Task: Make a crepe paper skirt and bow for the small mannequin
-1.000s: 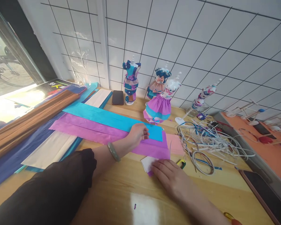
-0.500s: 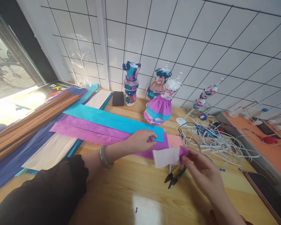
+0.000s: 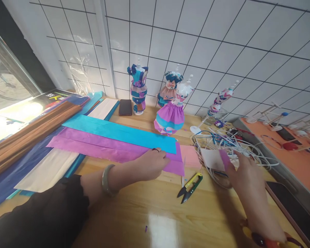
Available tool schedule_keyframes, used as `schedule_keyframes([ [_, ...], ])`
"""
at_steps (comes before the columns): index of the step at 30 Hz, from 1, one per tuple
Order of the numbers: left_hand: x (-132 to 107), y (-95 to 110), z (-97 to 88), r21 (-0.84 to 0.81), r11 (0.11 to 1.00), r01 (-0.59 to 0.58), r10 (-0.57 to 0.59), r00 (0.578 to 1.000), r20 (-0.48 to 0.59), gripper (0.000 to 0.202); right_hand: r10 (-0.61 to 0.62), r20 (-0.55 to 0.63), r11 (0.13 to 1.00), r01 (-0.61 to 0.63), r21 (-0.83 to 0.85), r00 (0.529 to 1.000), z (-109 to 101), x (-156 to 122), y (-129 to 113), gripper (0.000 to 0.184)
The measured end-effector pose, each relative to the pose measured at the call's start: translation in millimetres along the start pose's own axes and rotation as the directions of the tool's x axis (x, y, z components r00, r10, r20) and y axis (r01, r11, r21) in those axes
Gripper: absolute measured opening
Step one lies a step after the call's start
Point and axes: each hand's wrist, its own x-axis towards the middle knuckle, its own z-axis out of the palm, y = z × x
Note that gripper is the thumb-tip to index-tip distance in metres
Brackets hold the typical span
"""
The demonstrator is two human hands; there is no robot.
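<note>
My left hand (image 3: 151,164) lies over the right part of a long purple crepe paper strip (image 3: 98,151), fingers curled together. Its fingertips are partly hidden, so whether they pinch the paper I cannot make out. A blue crepe strip (image 3: 124,131) runs just behind that hand. Out to the right, my right hand (image 3: 245,172) pinches a small white piece of paper with a purple edge (image 3: 213,159), held above tangled cords (image 3: 237,148). Between the hands, yellow-and-black thread snips (image 3: 189,187) rest on the table, blades toward me. A pink paper piece (image 3: 190,156) is just behind them.
Small mannequins in paper dresses stand along the wall, one with a purple and blue skirt (image 3: 169,117). A dark phone (image 3: 125,107) is beside them. Brown paper rolls (image 3: 33,134) lie at left. A dark tablet-like slab (image 3: 294,206) sits at right, near an orange surface (image 3: 281,148).
My right hand has carried the white piece to the right, away from the snips and over the cords. My left hand has come down onto the purple strip.
</note>
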Motion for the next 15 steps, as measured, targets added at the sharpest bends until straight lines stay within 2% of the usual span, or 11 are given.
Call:
schedule_keyframes([
  [2,-1,0,0.0,0.027,0.999,-0.021,0.021,1.0,0.006,0.021,-0.08,-0.059,0.997,0.08,0.0,0.995,0,0,-14,0.041],
  [3,-1,1,0.0,0.034,0.999,-0.026,0.026,1.0,0.003,0.023,-0.104,-0.114,0.992,0.111,0.059,0.988,0,-1,-24,0.04],
  [5,-2,1,0.5,0.043,0.999,-0.033,0.033,0.999,-0.008,0.025,-0.211,-0.132,0.944,0.237,0.231,0.969,-3,-5,-48,0.037],
  [7,-3,1,0.8,0.04,0.998,-0.042,0.043,0.999,-0.016,0.026,-0.385,-0.081,0.841,0.386,0.379,0.919,-6,-13,-72,0.035],
  [10,-3,0,-2.4,-0.013,0.999,-0.031,0.031,0.999,-0.011,0.021,-0.595,0.033,0.715,0.511,0.478,0.803,-9,-25,-99,0.033],
  [12,-2,-2,-7.7,-0.083,0.997,-0.002,0.002,1.0,0.002,0.013,-0.648,0.097,0.682,0.519,0.515,0.756,-7,-31,-107,0.031],
  [15,0,-12,-16.0,-0.193,0.98,0.053,-0.048,0.998,0.028,0.029,-0.666,0.145,0.676,0.51,0.532,0.732,-2,-35,-107,0.028],
])
